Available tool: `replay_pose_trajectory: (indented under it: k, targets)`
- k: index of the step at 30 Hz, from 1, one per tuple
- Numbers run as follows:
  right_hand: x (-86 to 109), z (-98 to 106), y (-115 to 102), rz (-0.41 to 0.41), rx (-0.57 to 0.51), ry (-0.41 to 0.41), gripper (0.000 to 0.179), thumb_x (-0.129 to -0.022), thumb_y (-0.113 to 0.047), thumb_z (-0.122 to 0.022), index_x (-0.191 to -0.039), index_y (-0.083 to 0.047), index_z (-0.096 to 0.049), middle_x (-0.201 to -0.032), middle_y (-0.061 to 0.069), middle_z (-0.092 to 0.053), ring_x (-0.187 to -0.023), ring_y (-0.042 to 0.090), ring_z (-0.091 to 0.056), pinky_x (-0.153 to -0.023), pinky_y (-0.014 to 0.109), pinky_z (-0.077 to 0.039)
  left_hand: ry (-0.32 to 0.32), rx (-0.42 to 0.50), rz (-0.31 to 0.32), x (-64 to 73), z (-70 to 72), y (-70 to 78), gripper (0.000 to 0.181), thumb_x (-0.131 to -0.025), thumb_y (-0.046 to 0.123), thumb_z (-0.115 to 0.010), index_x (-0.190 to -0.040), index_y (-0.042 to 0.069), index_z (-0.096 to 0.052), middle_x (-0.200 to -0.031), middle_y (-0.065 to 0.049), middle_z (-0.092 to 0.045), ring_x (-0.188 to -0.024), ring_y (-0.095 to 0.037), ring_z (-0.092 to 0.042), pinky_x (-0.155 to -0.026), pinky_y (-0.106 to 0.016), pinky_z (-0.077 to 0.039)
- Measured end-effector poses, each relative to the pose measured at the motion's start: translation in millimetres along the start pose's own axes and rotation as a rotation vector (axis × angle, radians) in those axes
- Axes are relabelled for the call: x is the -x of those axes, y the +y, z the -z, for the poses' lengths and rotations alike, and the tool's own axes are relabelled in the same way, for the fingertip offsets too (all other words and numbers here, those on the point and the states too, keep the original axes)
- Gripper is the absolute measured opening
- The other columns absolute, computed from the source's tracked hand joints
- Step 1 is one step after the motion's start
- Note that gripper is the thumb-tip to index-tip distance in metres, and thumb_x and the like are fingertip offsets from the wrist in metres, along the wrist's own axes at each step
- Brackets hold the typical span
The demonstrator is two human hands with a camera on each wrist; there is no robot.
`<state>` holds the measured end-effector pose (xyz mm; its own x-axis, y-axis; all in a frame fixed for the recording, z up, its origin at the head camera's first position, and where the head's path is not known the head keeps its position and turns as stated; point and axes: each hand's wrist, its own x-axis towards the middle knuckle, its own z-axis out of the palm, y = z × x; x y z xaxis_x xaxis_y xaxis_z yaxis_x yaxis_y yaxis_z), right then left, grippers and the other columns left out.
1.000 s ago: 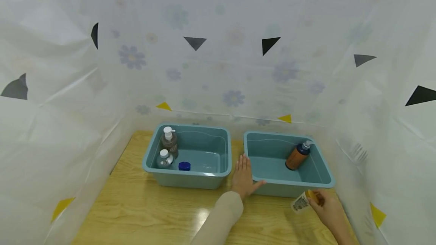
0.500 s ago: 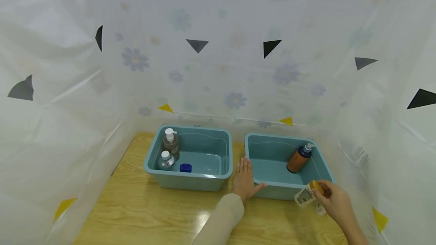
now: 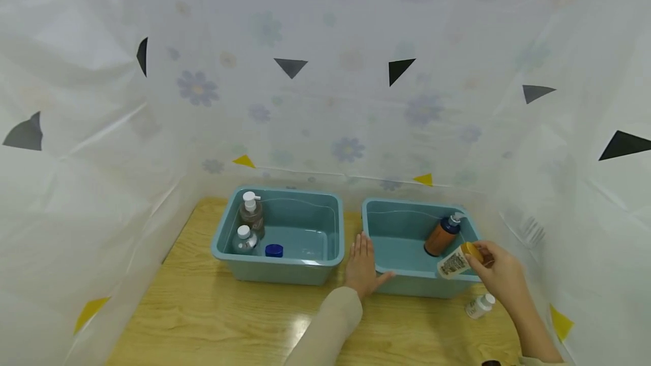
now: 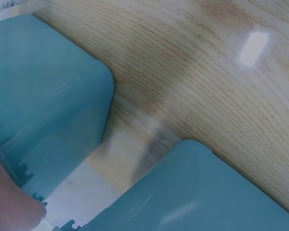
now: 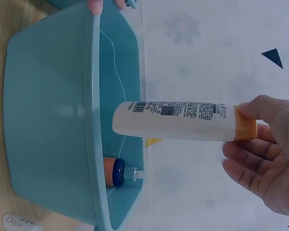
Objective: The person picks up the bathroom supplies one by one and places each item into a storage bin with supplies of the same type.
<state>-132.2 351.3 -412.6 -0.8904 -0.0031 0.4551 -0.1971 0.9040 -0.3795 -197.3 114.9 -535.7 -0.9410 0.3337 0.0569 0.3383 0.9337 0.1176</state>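
Observation:
My right hand pinches a white bottle by its orange-yellow cap. In the head view the bottle is tilted, over the front right rim of the right-hand teal bin. Inside that bin an orange-brown pump bottle with a dark blue collar leans at the right. My left hand lies with straight fingers against the bin's left front corner, thumb stretched along the front. The left wrist view catches only a part of that hand at its lower left.
A second teal bin stands on the left, holding a pump bottle, a white-capped bottle and a blue-capped item. On the wooden table, a small white bottle lies at right, near a dark round thing.
My right hand has lifted the white bottle from in front of the right bin up to its rim. The small white bottle has come into view beneath. My left hand stays put.

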Motion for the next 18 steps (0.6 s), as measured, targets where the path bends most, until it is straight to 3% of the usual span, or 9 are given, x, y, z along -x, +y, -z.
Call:
replay_pose_trajectory:
  k: [9,14,15,18]
  targets:
    - [-20.9,-27,8,0.040,-0.014,-0.003,0.026,-0.075,-0.001,-0.072,-0.097,0.010,-0.063,-0.077,0.019,-0.066,-0.062,0.026,-0.060,-0.049,0.021,-0.045,0.012,0.016,0.011,-3.9,-5.5,0.3,0.099,-0.081,0.074,-0.040,-0.146,0.001,-0.025,-0.154,-0.015,-0.020,-0.143,-0.026,-0.019,-0.115,-0.034,-0.023]
    - [-27.0,-45,14,0.053,-0.022,-0.057,0.027,-0.076,0.001,-0.070,-0.098,0.013,-0.060,-0.080,0.022,-0.065,-0.066,0.028,-0.060,-0.053,0.026,-0.048,0.044,0.030,0.009,-1.7,-4.8,0.7,0.097,-0.082,0.073,-0.040,-0.146,0.001,-0.025,-0.154,-0.015,-0.020,-0.143,-0.025,-0.021,-0.115,-0.033,-0.022]
    - [-27.9,-48,15,0.050,-0.022,-0.071,0.027,-0.077,0.000,-0.070,-0.098,0.013,-0.060,-0.081,0.022,-0.065,-0.066,0.028,-0.060,-0.053,0.027,-0.048,0.073,0.018,0.005,-4.7,-14.7,-0.1,0.101,-0.081,0.077,-0.034,-0.147,0.002,-0.020,-0.155,-0.015,-0.015,-0.144,-0.026,-0.016,-0.117,-0.033,-0.017]
    - [-29.3,-57,18,0.020,-0.024,-0.117,0.027,-0.078,-0.002,-0.069,-0.100,0.013,-0.060,-0.083,0.022,-0.065,-0.069,0.027,-0.060,-0.056,0.032,-0.049,0.081,0.001,0.008,-2.6,-12.8,0.6,0.102,-0.081,0.078,-0.031,-0.148,0.002,-0.018,-0.156,-0.014,-0.014,-0.145,-0.025,-0.014,-0.117,-0.032,-0.015]
